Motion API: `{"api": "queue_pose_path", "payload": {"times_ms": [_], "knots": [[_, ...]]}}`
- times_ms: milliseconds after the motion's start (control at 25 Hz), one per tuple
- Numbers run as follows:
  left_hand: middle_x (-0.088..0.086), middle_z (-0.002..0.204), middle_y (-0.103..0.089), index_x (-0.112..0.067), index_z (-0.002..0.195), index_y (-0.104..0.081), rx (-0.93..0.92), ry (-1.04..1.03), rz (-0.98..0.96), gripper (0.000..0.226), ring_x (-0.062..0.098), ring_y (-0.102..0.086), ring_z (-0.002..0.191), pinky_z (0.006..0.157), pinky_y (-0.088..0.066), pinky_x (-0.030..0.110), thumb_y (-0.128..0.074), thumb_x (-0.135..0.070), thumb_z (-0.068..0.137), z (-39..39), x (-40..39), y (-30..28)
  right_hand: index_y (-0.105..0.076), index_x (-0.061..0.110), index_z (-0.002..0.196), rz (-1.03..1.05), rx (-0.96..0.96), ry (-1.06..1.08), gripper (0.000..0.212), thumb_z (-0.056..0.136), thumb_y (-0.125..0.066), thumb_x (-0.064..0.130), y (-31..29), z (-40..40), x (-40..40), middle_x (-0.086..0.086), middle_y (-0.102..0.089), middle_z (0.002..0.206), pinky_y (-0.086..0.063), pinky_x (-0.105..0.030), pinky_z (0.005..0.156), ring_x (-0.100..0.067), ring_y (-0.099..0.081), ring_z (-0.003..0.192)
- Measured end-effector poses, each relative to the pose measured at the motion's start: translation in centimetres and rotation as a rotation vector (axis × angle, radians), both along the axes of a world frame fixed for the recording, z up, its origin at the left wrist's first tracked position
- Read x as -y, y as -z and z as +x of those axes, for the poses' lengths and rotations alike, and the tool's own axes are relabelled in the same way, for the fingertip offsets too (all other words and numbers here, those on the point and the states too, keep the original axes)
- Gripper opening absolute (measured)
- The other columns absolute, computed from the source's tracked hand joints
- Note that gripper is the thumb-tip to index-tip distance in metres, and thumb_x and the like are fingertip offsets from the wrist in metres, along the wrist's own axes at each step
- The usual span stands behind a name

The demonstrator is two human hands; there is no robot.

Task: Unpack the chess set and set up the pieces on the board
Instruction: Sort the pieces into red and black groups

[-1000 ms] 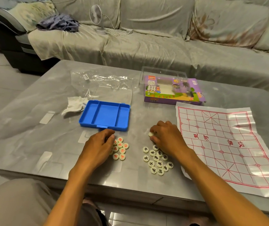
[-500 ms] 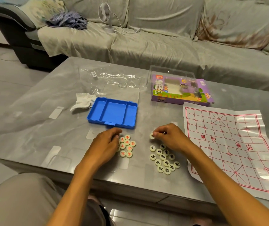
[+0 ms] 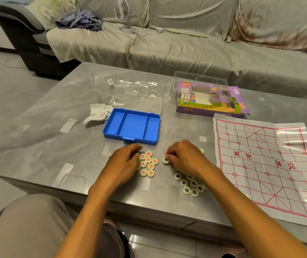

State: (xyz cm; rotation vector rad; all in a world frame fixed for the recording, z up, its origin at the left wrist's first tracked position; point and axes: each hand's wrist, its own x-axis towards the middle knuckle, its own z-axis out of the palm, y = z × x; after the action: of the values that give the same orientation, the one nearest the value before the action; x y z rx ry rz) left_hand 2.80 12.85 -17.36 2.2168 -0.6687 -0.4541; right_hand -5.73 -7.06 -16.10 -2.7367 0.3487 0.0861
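A single pale disc [image 3: 165, 160] is pinched at its rim by the curled fingertips of the right hand [image 3: 185, 158]. The left hand [image 3: 124, 162] is curled, fingertips touching the 9 o'clock edge of the red-lettered pieces [image 3: 148, 165]; whether one is gripped cannot be told. The black-lettered pieces [image 3: 190, 185] are clustered at 5 o'clock of the right hand, partly hidden under the wrist. The pieces are judged light, rigid, smooth, likely to slide on the glossy table [image 3: 56, 146]; an edge pinch is advised. The board sheet [image 3: 271, 164], at 3 o'clock, looks thin, creased and bears no pieces. The blue tray [image 3: 131, 125] lies at 12 o'clock.
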Motion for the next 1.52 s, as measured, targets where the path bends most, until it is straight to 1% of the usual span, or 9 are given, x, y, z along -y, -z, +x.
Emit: {"api": "queue_pose_path", "payload": {"times_ms": [200,320,440,560,880,1000,1120,1200,1520], "knots": [[-0.006,0.132,-0.055,-0.027,0.134,-0.05,0.019,-0.002,0.014,0.035,0.011,-0.051,0.116,0.098,-0.045,0.031,-0.046,-0.027,0.099,0.0,0.2,-0.2,-0.076,0.021,0.091,-0.063,-0.049,0.05,0.018,0.089,-0.059,0.027,-0.8,-1.2,3.4,0.002,-0.072,0.088,-0.053,-0.032,0.069,-0.014,-0.061,0.077],[-0.006,0.132,-0.055,-0.027,0.134,-0.05,0.029,-0.001,0.018,0.036,0.011,-0.052,0.116,0.098,-0.045,0.031,-0.046,-0.027,0.099,-0.1,0.3,-0.2,-0.075,0.023,0.087,-0.119,0.0,0.039,0.014,0.086,-0.062,0.028,-0.7,-1.4,3.0,0.002,-0.07,0.086,-0.049,-0.028,0.064,-0.015,-0.061,0.079],[-0.008,0.133,-0.055,-0.028,0.134,-0.049,0.033,0.0,0.023,0.035,0.009,-0.051,0.116,0.095,-0.042,0.027,-0.046,-0.026,0.099,-0.1,0.3,0.0,-0.071,0.021,0.1,-0.114,0.211,0.171,0.019,0.09,-0.056,0.024,-0.6,-1.6,3.8,0.001,-0.068,0.101,-0.042,-0.027,0.068,-0.018,-0.057,0.093],[-0.008,0.131,-0.056,-0.028,0.133,-0.051,0.031,-0.009,0.015,0.034,0.006,-0.05,0.112,0.093,-0.041,0.024,-0.044,-0.024,0.1,0.0,0.1,0.1,-0.066,0.024,0.117,-0.139,0.163,0.224,0.027,0.093,-0.053,0.029,-0.4,-1.8,5.3,-0.001,-0.063,0.117,-0.046,-0.034,0.078,-0.025,-0.053,0.104],[-0.008,0.13,-0.056,-0.029,0.132,-0.051,0.028,-0.006,0.019,0.033,0.004,-0.049,0.108,0.094,-0.042,0.026,-0.045,-0.026,0.099,0.0,0.2,0.1,-0.073,0.019,0.1,-0.135,0.118,0.228,0.018,0.092,-0.058,0.024,0.0,0.0,5.4,-0.004,-0.071,0.094,-0.053,-0.039,0.079,-0.022,-0.06,0.087],[-0.008,0.13,-0.056,-0.029,0.132,-0.051,0.028,-0.008,0.016,0.033,0.004,-0.048,0.107,0.094,-0.042,0.025,-0.045,-0.026,0.1,0.0,0.1,0.0,-0.072,0.017,0.104,0.18,0.144,0.25,0.02,0.096,-0.055,0.024,-0.3,0.2,4.4,0.002,-0.067,0.094,-0.055,-0.038,0.077,-0.013,-0.06,0.079],[-0.008,0.13,-0.056,-0.027,0.132,-0.051,0.036,-0.012,0.015,0.033,0.006,-0.05,0.109,0.096,-0.044,0.028,-0.045,-0.026,0.1,0.0,0.3,-0.1,-0.07,0.02,0.11,0.466,0.064,0.209,0.021,0.094,-0.059,0.026,-0.9,0.2,3.4,0.011,-0.065,0.099,-0.05,-0.022,0.074,-0.007,-0.059,0.087],[-0.007,0.13,-0.056,-0.027,0.133,-0.051,0.036,-0.015,0.019,0.034,0.006,-0.051,0.109,0.096,-0.045,0.029,-0.045,-0.026,0.099,0.0,0.4,-0.2,-0.07,0.022,0.109,0.601,0.054,0.217,0.02,0.091,-0.063,0.023,-1.3,0.1,3.2,0.011,-0.068,0.1,-0.049,-0.018,0.075,-0.005,-0.062,0.091],[-0.007,0.132,-0.055,-0.027,0.134,-0.05,0.041,-0.013,0.038,0.035,0.011,-0.052,0.116,0.096,-0.043,0.028,-0.046,-0.026,0.099,0.0,0.5,-0.2,-0.073,0.023,0.096,0.45,0.035,0.176,0.011,0.086,-0.069,0.025,-1.7,-0.5,2.8,0.009,-0.069,0.093,-0.05,-0.019,0.074,-0.008,-0.063,0.086]]}}
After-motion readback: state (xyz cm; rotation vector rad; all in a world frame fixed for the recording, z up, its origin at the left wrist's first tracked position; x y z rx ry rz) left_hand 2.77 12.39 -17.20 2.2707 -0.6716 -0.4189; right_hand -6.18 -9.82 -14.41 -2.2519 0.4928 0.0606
